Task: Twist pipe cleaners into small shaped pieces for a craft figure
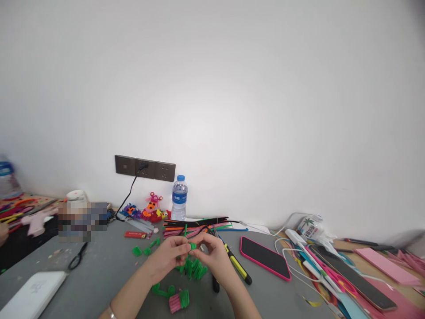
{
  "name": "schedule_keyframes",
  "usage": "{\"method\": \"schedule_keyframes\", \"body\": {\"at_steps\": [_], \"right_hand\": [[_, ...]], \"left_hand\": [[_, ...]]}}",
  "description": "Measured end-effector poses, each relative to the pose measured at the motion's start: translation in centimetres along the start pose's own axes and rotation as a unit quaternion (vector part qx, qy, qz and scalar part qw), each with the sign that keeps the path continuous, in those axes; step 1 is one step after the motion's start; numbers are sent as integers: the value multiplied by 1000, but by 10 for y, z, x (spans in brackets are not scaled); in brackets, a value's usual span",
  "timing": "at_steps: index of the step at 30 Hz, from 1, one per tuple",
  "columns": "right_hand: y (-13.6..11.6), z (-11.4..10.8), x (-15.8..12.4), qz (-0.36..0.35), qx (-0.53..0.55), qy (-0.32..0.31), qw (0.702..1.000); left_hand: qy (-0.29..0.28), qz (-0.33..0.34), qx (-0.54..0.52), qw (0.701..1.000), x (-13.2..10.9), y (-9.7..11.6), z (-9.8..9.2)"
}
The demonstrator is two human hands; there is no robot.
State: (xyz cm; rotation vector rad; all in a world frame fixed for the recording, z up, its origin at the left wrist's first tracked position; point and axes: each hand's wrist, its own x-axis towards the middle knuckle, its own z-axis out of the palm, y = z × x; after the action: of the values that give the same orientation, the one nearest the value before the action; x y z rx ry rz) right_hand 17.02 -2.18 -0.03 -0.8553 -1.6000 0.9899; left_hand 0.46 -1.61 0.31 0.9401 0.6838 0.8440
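Note:
My left hand [173, 251] and my right hand [210, 248] meet above the grey mat. Their fingertips are closed on a small green pipe cleaner piece [191, 246], and a thin green end stands up beside the left fingers. Below the hands lies a heap of bent green pipe cleaner pieces [194, 268]. Nearer to me rests a pink and green bundle [179, 301], with a curled green piece [161, 290] next to it. Small green coils [137, 251] lie left of my left hand. Pliers with yellow and black handles [239, 266] are partly behind my right hand.
Straight pipe cleaners [199, 226] lie along the wall beside a water bottle [179, 199] and small colourful figures [152, 208]. A pink-edged phone [264, 258], cables and pink scissors [338, 279] are at right. A white power bank [35, 292] and another person's hand [3, 233] are at left.

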Motion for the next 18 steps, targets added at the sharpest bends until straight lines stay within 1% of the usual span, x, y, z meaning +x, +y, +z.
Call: {"method": "schedule_keyframes", "body": {"at_steps": [6,11,18], "right_hand": [[0,2,-1,5,29,-5,1000],[0,3,-1,2,42,-11,999],[-1,3,-3,39,51,-14,998]], "left_hand": [[15,11,9,1000,-1,4,2],[10,8,15,1000,-2,5,3],[2,-2,12,1000,0,3,-1]]}}
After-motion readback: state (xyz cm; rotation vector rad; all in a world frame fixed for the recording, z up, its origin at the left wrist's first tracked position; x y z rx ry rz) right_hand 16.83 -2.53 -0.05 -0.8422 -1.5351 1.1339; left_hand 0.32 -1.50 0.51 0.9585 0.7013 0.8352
